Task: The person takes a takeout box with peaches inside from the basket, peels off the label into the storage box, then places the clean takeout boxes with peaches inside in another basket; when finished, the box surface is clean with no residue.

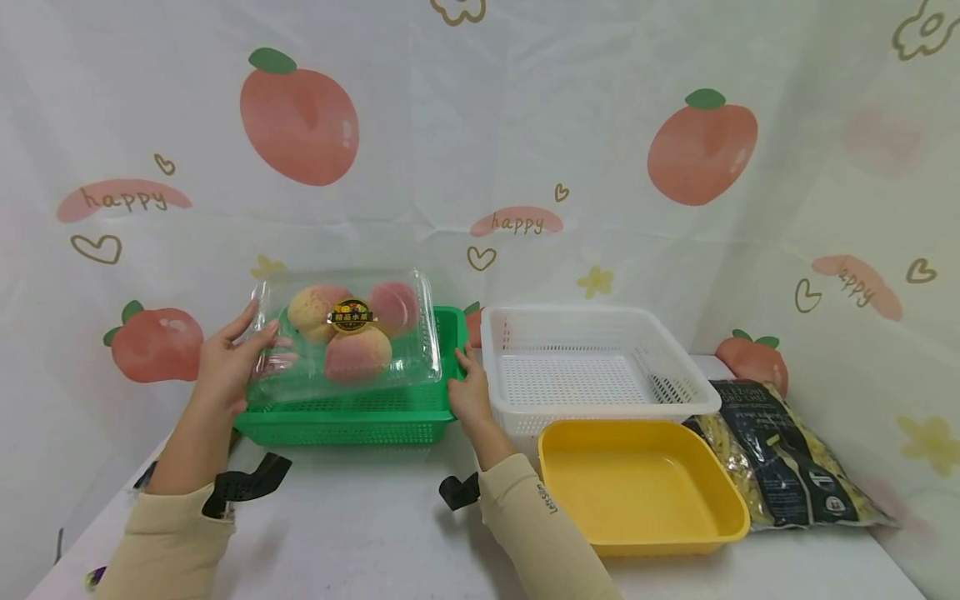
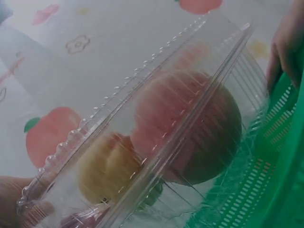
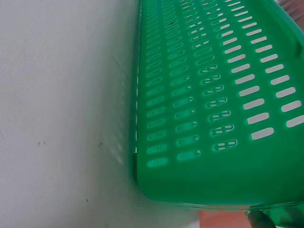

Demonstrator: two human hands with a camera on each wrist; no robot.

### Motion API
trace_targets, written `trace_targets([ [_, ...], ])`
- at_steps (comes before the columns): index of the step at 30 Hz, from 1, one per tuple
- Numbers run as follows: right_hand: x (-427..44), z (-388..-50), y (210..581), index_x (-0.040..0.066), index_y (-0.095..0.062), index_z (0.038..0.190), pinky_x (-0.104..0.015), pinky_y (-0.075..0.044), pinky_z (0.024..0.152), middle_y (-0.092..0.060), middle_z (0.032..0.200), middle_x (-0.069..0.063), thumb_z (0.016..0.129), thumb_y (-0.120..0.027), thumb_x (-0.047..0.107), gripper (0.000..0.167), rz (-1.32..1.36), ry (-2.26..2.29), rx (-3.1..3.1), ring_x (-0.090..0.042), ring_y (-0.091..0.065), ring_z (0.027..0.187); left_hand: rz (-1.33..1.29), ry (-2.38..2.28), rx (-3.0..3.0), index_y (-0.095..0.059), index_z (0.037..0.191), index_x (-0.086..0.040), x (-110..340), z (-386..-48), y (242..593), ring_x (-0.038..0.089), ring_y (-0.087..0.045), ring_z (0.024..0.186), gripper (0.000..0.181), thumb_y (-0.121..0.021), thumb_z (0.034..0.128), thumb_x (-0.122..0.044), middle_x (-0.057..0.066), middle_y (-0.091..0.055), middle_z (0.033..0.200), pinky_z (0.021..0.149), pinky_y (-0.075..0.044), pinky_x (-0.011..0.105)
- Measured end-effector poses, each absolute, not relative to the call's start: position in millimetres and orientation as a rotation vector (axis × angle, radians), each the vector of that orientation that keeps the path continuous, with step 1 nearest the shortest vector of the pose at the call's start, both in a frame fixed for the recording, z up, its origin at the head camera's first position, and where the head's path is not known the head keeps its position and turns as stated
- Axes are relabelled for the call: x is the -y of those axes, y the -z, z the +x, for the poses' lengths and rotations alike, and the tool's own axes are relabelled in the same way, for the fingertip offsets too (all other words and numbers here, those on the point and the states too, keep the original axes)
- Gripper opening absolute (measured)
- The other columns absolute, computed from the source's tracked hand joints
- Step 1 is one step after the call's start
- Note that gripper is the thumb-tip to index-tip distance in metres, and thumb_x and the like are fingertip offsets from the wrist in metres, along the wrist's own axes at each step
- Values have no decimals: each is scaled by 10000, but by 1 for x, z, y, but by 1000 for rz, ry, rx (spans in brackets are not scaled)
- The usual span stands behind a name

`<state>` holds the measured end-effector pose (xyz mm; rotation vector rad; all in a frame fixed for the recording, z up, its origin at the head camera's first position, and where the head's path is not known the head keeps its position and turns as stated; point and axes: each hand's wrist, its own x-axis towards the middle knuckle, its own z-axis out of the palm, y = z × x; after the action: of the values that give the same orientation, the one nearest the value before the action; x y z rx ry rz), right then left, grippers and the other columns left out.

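A: Where are we working, please?

B: We are looking at a white worktop [image 1: 337, 517], and behind it a pale sheet [image 1: 480, 125] is hanging, printed with red fruits and the word "happy".

A: And the edges, the room for moving?

B: We are seeing the left edge of the worktop running slantwise beside the left sleeve [image 1: 165, 542]. White surface is showing between the two forearms. On the right side it is tighter: a yellow tray [image 1: 645, 500] is standing just in front of a white basket [image 1: 600, 410], and a bag [image 1: 787, 467] is lying beside them.

A: Where is the clear box [image 1: 431, 333]?

B: We are finding it tilted over the green basket [image 1: 345, 429]; whether they are touching, we cannot tell.

A: What are the hands doing?

B: The left hand [image 1: 234, 354] is gripping the left end of the box. The right hand [image 1: 471, 396] is pinching the right rim of the green basket.

A: How many are we counting?

B: We are counting three peaches [image 1: 357, 357] inside one box, two baskets, one tray and one bag.
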<state>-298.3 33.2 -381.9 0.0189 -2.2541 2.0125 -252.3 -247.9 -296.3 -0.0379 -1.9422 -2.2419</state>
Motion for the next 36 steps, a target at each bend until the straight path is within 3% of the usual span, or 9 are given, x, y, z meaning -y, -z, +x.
trace_targets([
  [4, -33, -298, 381, -10, -355, 1413, -442, -157, 1162, -172, 1565, -51, 799, -418, -173, 639, 25, -2001, 2259, -289, -112, 1443, -51, 2242, 1909, -182, 1474, -269, 243, -243, 296, 56, -664, 549, 729, -616, 889, -278, -108, -698, 660, 537, -515, 157],
  [12, -33, -298, 380, -10, -356, 1414, -440, -161, 1163, -177, 1564, -45, 795, -417, -167, 641, 23, -2000, 2274, -281, -115, 1443, -112, 2258, 1781, -287, 1450, -264, 236, -223, 299, 69, -678, 579, 656, -622, 889, -191, -86, -712, 684, 538, -526, 170],
  [19, -33, -298, 381, 2, -379, 1406, -439, -191, 1155, -199, 1560, -23, 787, -410, -163, 640, 12, -2029, 2248, -281, -133, 1440, -226, 2313, 1748, -260, 1464, -257, 233, -197, 304, 105, -702, 653, 646, -579, 915, -141, -52, -731, 761, 598, -550, 204],
  [25, -33, -296, 383, 32, -399, 1402, -442, -218, 1147, -193, 1562, 6, 855, -565, 3, 572, 20, -2061, 2236, -293, -129, 1441, -225, 2281, 1824, -220, 1480, -237, 231, -169, 314, 103, -706, 687, 625, -521, 947, -111, -60, -736, 818, 612, -555, 214],
  [29, -34, -293, 384, 55, -508, 1331, -474, -213, 1144, -197, 1561, -18, 881, -624, 169, 478, 44, -2015, 2255, -315, -151, 1437, -265, 2309, 1814, -276, 1465, -256, 232, -151, 325, 107, -708, 730, 577, -468, 963, -47, -33, -738, 845, 636, -562, 238],
  [31, -34, -293, 384, 50, -551, 1289, -494, -216, 1138, -208, 1556, -50, 882, -624, 179, 434, 60, -1977, 2264, -334, -172, 1429, -271, 2319, 1808, -310, 1453, -268, 233, -143, 331, 116, -709, 744, 562, -453, 965, -29, -22, -738, 852, 646, -564, 255],
  [34, -35, -293, 383, 24, -515, 1317, -483, -211, 1143, -231, 1548, -68, 871, -617, 127, 469, 49, -1938, 2268, -331, -191, 1423, -240, 2336, 1825, -358, 1424, -308, 235, -133, 340, 127, -708, 751, 535, -440, 972, -34, -15, -734, 875, 639, -567, 275],
  [36, -36, -293, 381, -11, -464, 1348, -470, -211, 1144, -240, 1543, -80, 844, -578, 15, 517, 40, -1926, 2260, -334, -193, 1421, -178, 2354, 1852, -374, 1404, -343, 237, -127, 345, 135, -707, 748, 521, -441, 976, -53, -15, -732, 878, 631, -569, 288],
])
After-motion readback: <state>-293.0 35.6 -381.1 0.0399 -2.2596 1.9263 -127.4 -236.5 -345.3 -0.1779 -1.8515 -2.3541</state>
